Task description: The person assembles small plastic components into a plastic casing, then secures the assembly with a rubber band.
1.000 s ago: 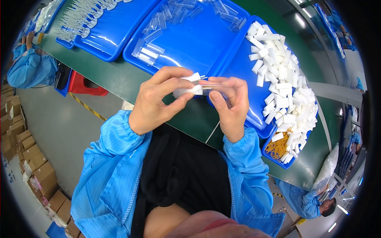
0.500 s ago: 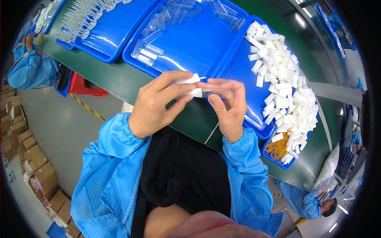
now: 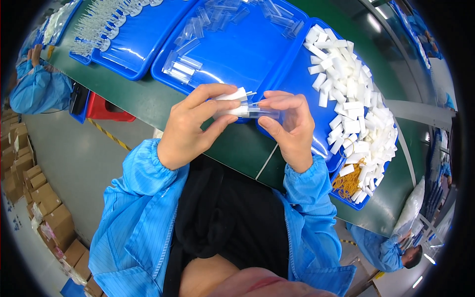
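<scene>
Just above frame centre, between both hands: small white foam piece point(image 3: 232, 95) with thin pins poking out to the right, pinched in the left hand point(image 3: 190, 129), thumb below and forefinger on top. Directly under it, clear plastic tube point(image 3: 255, 113) held level, its left end at the left fingers, its right end nipped by the right hand point(image 3: 292, 131). Fingers of both hands narrow, closed on these two pieces, not spread.

To do this well, probably: keep tube and foam piece in line, steady the wrists over the surface point(image 3: 148, 104), press lightly so the pins stay straight. Whether the foam already sits partly inside the tube: cannot tell.

Behind the hands, middle blue tray point(image 3: 257, 44) with more clear tubes point(image 3: 183, 67) along its left part. At right, another blue tray point(image 3: 297, 86) heaped with white foam pieces point(image 3: 351, 94), plus a tangle of yellow rubber bands point(image 3: 346, 182) at its lower end. Upper left, third blue tray point(image 3: 141, 47) holding rows of clear finished-looking parts point(image 3: 99, 22). Far left and lower right, other workers in blue coats.
</scene>
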`<state>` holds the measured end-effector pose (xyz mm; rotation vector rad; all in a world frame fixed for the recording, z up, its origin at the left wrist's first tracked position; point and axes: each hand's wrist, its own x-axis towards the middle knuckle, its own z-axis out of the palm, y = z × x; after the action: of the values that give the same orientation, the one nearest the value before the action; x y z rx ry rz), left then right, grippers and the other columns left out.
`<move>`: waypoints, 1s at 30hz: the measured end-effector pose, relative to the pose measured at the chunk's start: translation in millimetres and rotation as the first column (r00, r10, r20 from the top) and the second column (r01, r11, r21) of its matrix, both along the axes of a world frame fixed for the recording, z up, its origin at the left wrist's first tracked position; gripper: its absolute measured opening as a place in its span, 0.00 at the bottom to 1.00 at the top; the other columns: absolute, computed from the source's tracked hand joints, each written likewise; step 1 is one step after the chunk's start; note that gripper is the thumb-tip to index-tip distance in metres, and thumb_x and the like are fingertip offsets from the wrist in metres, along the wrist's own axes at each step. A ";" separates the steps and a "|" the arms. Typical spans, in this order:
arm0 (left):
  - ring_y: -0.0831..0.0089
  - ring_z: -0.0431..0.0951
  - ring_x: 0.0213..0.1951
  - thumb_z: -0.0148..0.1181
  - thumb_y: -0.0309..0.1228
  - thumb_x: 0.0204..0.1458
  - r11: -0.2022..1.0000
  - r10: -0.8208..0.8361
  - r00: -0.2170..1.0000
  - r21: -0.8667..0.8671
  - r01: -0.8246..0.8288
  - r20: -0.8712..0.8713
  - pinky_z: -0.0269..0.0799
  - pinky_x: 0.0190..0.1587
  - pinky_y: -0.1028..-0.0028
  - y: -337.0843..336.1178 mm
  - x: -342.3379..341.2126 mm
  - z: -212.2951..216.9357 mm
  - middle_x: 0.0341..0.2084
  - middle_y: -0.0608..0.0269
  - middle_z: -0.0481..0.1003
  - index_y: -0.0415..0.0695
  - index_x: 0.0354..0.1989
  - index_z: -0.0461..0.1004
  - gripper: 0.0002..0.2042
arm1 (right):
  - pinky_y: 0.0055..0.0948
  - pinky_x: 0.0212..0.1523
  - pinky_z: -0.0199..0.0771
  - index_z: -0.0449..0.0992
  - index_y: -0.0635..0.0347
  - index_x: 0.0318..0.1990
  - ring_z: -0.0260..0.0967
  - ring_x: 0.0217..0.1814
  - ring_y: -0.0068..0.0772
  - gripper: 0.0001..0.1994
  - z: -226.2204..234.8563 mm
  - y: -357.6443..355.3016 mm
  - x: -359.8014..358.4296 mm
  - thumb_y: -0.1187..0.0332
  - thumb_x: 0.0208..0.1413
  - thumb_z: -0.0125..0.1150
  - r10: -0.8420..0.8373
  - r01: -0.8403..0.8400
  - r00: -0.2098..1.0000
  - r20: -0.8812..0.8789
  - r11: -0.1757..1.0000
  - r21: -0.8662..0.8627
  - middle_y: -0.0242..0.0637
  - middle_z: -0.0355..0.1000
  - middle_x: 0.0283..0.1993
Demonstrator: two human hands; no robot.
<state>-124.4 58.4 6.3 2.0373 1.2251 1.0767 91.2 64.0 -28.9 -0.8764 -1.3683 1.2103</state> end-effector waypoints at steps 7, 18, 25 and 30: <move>0.58 0.82 0.44 0.70 0.21 0.47 1.000 -0.004 0.999 0.005 0.004 -0.047 0.79 0.43 0.67 0.1 0.7 5.7 0.50 0.58 0.77 0.44 0.45 0.80 0.15 | 0.33 0.61 0.68 0.73 0.62 0.46 0.71 0.59 0.35 0.15 5.3 2.2 2.3 0.72 0.54 0.72 -0.024 0.028 0.997 0.070 0.998 -0.053 0.40 0.77 0.47; 0.59 0.76 0.56 0.67 0.20 0.51 0.988 -0.050 0.997 -0.141 0.058 0.062 0.76 0.54 0.68 2.1 -1.4 4.0 0.55 0.52 0.73 0.40 0.51 0.80 0.16 | 0.29 0.58 0.69 0.73 0.65 0.47 0.73 0.53 0.28 0.14 11.1 8.0 6.7 0.69 0.58 0.69 -0.027 0.030 0.999 0.017 0.978 -0.207 0.41 0.79 0.46; 0.59 0.71 0.62 0.57 0.18 0.59 0.888 -0.092 0.901 -0.375 0.267 0.424 0.71 0.61 0.66 2.9 -16.0 2.7 0.61 0.50 0.69 0.40 0.56 0.78 0.16 | 0.33 0.61 0.67 0.74 0.63 0.46 0.71 0.57 0.32 0.12 22.9 8.0 11.4 0.70 0.58 0.67 -0.033 0.037 0.999 0.020 0.961 -0.274 0.43 0.78 0.46; 0.58 0.71 0.63 0.57 0.15 0.58 0.924 -0.182 0.918 -0.258 0.282 0.354 0.73 0.61 0.65 0.7 -10.1 -3.7 0.61 0.50 0.68 0.41 0.55 0.78 0.17 | 0.30 0.59 0.69 0.76 0.63 0.45 0.73 0.54 0.30 0.13 7.1 6.0 7.5 0.70 0.55 0.71 0.023 -0.017 0.996 0.089 0.998 -0.067 0.42 0.79 0.46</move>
<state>-134.6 59.1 2.6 1.6435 0.8880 0.9882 98.7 70.0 -21.8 -0.9761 -1.4187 1.2510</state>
